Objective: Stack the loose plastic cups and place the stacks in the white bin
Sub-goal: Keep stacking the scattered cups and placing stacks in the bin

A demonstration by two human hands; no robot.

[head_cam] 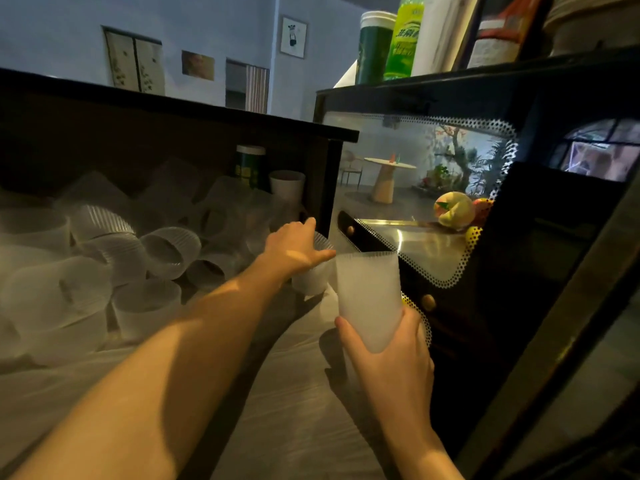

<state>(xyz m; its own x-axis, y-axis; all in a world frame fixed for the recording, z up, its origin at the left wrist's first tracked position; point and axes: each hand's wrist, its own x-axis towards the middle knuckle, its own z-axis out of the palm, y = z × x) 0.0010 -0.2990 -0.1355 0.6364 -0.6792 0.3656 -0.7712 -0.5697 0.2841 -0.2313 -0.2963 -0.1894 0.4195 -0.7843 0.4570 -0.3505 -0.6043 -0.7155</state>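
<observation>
Gripping a frosted, ribbed cup stack [367,299] upright, R hand [388,355]; L hand [294,245] fingers curl round 1 loose cup [313,278].

The loose cups [166,251] at nine o'clock are frosted, translucent plastic, several ribbed. The held cup [367,299] looks matt and smooth. At three o'clock the cabinet door [433,188] is glossy, reflective glass with a dotted border.

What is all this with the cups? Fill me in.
A person is stacking loose plastic cups. The right hand holds an upright frosted cup, while the left hand reaches over a cup on its side at the edge of the pile of loose cups. No white bin is in view.
</observation>
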